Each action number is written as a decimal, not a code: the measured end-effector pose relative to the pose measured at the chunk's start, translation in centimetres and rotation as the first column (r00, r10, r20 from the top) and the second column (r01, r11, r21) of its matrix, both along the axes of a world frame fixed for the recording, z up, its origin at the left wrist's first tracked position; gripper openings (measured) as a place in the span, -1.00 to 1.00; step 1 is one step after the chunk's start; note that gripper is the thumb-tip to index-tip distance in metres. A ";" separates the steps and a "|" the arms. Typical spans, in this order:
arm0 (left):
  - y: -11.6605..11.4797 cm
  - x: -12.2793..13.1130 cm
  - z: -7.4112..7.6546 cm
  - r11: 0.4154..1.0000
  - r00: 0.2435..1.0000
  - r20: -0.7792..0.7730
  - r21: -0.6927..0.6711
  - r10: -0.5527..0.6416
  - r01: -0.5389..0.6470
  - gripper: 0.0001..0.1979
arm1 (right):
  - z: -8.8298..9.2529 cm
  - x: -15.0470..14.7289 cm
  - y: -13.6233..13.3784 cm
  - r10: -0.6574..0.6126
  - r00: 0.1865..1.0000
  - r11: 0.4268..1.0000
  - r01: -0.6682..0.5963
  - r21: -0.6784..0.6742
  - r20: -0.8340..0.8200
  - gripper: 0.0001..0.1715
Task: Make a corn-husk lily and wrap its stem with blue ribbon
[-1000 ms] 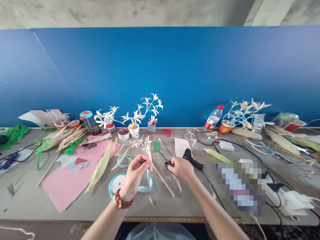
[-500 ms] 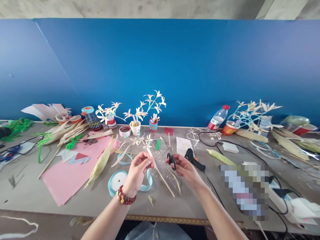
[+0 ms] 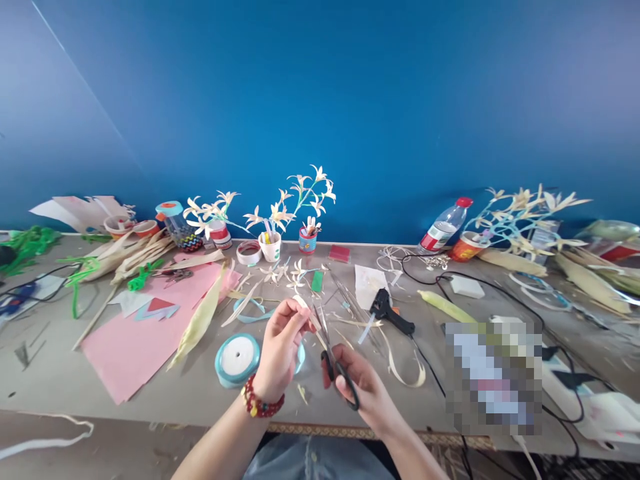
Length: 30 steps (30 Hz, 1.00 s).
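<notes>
My left hand (image 3: 283, 347), with a red bead bracelet on its wrist, pinches a thin pale strip of husk (image 3: 306, 307) between thumb and fingers. My right hand (image 3: 361, 388) grips black-handled scissors (image 3: 334, 360), whose blades point up at the strip beside my left fingertips. Both hands hover over the near edge of the grey table (image 3: 60, 383). A light blue ribbon spool (image 3: 237, 359) lies just left of my left hand.
A black glue gun (image 3: 389, 312) with its cord lies right of my hands. Pink paper (image 3: 145, 333) and corn husks (image 3: 200, 321) cover the left side. Cups with husk flowers (image 3: 280, 217), a water bottle (image 3: 444, 231) and more husks stand along the blue wall.
My right hand picked the scissors up off the table and brought them in toward my body, blades now up at the strip. My left hand kept its pinch. The view tilted down.
</notes>
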<state>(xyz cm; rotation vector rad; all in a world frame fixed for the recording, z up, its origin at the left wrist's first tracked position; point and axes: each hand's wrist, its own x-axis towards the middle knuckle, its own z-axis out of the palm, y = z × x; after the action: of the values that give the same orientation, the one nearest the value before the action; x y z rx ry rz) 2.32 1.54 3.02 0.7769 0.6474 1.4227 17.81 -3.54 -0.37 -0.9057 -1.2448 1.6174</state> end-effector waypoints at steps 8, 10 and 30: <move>-0.8 0.9 0.2 0.998 0.999 -0.001 -0.010 0.054 -0.054 -0.82 | 0.2 -0.4 -0.6 -0.022 1.000 1.000 0.022 -0.004 -0.013 -0.37; -0.9 0.9 0.2 0.998 0.998 -0.015 -0.008 0.061 -0.061 -0.82 | 0.4 -0.5 -0.7 -0.031 1.000 1.000 0.031 -0.002 -0.004 -0.36; -1.0 0.9 0.2 0.999 0.996 -0.076 0.021 0.037 -0.035 -0.83 | -0.6 0.0 -0.4 -0.137 0.981 0.990 0.140 -0.015 0.134 -0.38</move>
<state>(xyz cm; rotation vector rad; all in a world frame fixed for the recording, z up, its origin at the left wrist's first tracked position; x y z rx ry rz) 3.22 0.59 3.18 0.8417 0.7105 1.4392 17.76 -3.99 -0.98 -1.1060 -1.2249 1.4854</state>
